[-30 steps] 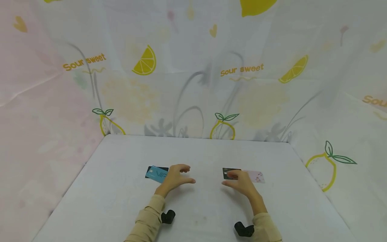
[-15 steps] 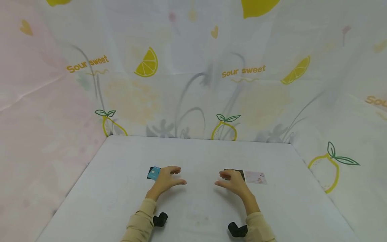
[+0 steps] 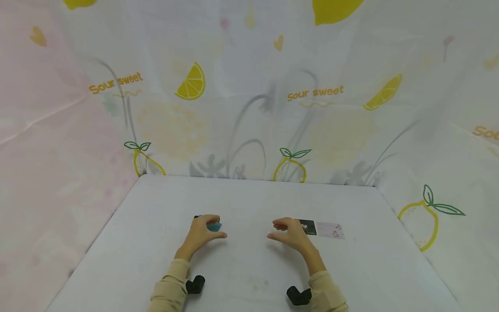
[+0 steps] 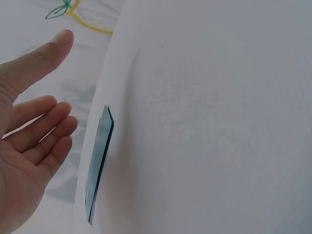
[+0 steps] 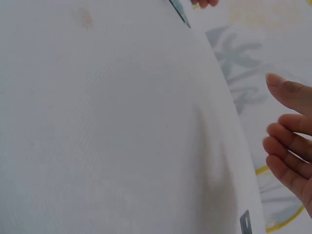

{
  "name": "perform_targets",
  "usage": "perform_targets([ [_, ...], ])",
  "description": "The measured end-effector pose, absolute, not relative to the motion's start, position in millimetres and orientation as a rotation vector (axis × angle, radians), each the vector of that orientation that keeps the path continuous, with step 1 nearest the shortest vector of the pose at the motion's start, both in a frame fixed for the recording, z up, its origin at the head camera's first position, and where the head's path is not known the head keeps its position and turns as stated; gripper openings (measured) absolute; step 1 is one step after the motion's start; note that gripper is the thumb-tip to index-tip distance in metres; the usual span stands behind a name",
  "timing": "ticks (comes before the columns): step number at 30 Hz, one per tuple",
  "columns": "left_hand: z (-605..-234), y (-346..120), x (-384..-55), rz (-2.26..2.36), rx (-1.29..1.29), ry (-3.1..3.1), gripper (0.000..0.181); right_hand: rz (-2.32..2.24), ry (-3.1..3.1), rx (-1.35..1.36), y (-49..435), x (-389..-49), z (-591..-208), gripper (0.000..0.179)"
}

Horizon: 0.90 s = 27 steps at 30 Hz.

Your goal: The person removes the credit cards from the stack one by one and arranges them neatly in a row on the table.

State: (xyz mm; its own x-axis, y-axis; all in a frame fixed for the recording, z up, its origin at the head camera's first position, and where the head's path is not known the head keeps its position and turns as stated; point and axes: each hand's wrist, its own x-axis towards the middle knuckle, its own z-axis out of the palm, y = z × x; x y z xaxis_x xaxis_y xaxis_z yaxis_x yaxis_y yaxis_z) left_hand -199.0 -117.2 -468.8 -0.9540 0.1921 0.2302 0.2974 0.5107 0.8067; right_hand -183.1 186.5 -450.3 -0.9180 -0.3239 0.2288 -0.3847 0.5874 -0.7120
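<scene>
Left hand (image 3: 200,231) and right hand (image 3: 290,232) have shifted left. The blue card (image 4: 99,163) lies just behind the nearer left hand, untouched; the black card (image 3: 309,227) runs crosswise beside the right. Fingers curve loosely, thumbs apart, holding nothing.

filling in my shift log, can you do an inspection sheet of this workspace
Surface: white table, faint smudges near the front
Job's things: blue card over a dark card by the left hand; Vip card, partly hidden by the right hand in the head view, with a pink card on its right
Clutter: nothing seen
Hands: both above the table, fingers loosely bent, holding nothing; black fitting near each wrist
Cables: nothing seen
Surroundings: lemon-print sheet behind and at both sides
</scene>
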Motion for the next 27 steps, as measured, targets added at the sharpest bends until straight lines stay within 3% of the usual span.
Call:
perform_targets([
  [27, -480.0, -148.4, -203.4, -1.195, -0.388, -2.708, 0.066, 1.301, -2.753, 0.72, 151.6, -194.3, -450.3, 0.042],
])
